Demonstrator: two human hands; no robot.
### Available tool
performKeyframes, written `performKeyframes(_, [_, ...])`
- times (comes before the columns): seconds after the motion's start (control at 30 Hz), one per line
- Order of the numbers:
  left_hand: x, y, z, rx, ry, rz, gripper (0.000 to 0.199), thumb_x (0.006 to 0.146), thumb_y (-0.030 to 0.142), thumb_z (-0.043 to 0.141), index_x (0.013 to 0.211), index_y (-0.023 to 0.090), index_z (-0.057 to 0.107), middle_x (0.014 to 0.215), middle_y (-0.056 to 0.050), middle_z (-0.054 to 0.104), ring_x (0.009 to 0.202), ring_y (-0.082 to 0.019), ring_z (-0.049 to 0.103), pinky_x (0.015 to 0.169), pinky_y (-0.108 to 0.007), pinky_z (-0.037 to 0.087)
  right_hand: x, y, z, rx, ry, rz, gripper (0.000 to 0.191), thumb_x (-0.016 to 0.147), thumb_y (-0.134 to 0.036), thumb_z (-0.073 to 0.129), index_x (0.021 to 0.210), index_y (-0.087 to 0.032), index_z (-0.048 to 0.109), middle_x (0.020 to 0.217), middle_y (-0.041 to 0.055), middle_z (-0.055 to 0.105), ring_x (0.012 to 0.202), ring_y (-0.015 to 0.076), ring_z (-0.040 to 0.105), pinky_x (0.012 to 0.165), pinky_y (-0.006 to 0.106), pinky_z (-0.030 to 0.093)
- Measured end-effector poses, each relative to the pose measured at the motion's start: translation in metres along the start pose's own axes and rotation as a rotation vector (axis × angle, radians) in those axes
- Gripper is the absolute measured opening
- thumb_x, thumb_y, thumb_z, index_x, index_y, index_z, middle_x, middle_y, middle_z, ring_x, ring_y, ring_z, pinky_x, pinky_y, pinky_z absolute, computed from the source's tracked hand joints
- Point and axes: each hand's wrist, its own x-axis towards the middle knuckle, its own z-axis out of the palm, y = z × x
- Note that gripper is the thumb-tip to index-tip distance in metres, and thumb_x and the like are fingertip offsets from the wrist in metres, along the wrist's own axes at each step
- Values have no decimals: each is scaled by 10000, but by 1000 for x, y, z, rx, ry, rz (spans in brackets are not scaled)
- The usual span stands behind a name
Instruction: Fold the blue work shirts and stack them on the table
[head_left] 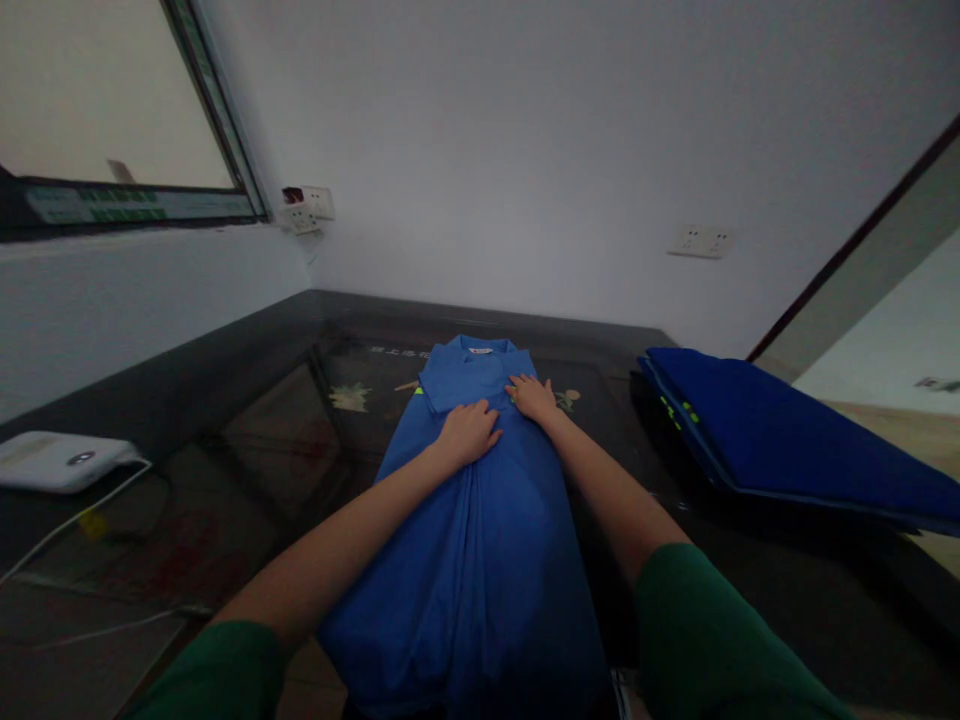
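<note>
My left fingers point(480, 418) and right fingers point(523, 388) lie slightly apart, palms down, on a long, blue, collared cloth garment point(517, 520). The garment lies under them on the dark, glossy bench point(277, 345). Beyond my fingertips: its folded blue cloth collar point(499, 346). Soft lengthwise creases run from my left fingers toward me. Right of fingers: angular, deep-blue folded cloth point(787, 440). Well left: smooth, white, rounded device point(60, 465) with cable.
</note>
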Motion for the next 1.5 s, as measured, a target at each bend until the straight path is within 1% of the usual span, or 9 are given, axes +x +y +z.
performKeyframes(0.2, [-2, -8, 22, -154, 93, 48, 310, 897, 273, 522, 1165, 157, 627, 1297, -131, 570, 1208, -264, 509, 1007, -407, 414, 28, 37, -2, 14, -34, 105, 425, 964, -359, 399, 1363, -255, 503, 1471, 137, 425, 1335, 337, 388, 1024, 653, 293])
performKeyframes(0.4, [-2, -10, 24, -246, 67, 21, 382, 899, 244, 512, 1269, 160, 563, 1357, -117, 559, 1234, -248, 521, 1088, -414, 366, 59, 39, -6, 3, 68, 205, 526, 952, -376, 428, 1456, -234, 376, 1480, 180, 384, 1313, 344, 400, 1004, 545, 377])
performKeyframes(0.53, [-2, -10, 19, -262, 65, 17, 419, 883, 218, 531, 1298, 171, 553, 1374, -115, 540, 1247, -256, 508, 1083, -418, 381, 72, 38, -1, -17, 84, 138, 517, 952, -373, 450, 1459, -323, 363, 1523, 112, 343, 1353, 333, 337, 1035, 587, 324])
performKeyframes(0.8, [-3, -12, 25, -301, 91, -6, 337, 874, 227, 552, 1200, 206, 633, 1318, -103, 567, 1214, -253, 513, 1071, -414, 381, 81, 43, 5, -30, 123, 270, 486, 976, -234, 320, 1457, -235, 392, 1483, 162, 396, 1343, 358, 337, 1033, 668, 253])
performKeyframes(0.87, [-3, -12, 24, -323, 94, -13, 313, 887, 251, 549, 1186, 216, 636, 1293, -94, 581, 1194, -249, 516, 1049, -416, 385, 80, 36, 0, -29, 168, 196, 490, 952, -165, 351, 1434, -213, 427, 1480, 156, 401, 1354, 330, 320, 1067, 609, 255])
performKeyframes(0.97, [-2, -13, 20, -369, 122, -105, 331, 928, 290, 503, 1244, 236, 587, 1224, -77, 612, 1132, -241, 532, 971, -419, 415, 70, 23, -10, 78, 200, -114, 425, 896, -95, 452, 1298, -170, 568, 1345, 140, 545, 1275, 260, 418, 1063, 445, 337])
performKeyframes(1.13, [4, -18, 19, -430, 142, -308, 263, 949, 287, 471, 1120, 177, 638, 1094, -80, 635, 1059, -237, 543, 900, -377, 433, 34, 12, -27, 365, -38, -583, 136, 882, -201, 592, 951, -200, 709, 983, 54, 685, 980, 189, 582, 941, 356, 427])
performKeyframes(1.3, [15, -23, 20, -405, 75, -317, 273, 953, 316, 459, 985, 171, 689, 1003, -83, 637, 971, -221, 573, 871, -341, 436, 11, 21, -38, 366, -227, -676, 127, 859, -243, 644, 933, -201, 739, 1013, 72, 651, 982, 201, 581, 927, 368, 425])
performKeyframes(1.5, [29, -29, 17, -405, -58, -270, 180, 892, 258, 538, 890, 157, 687, 911, -74, 644, 894, -212, 593, 802, -307, 443, 3, 22, -33, 317, -210, -656, 187, 803, -215, 705, 986, -216, 741, 1088, 83, 627, 1055, 223, 549, 967, 389, 409])
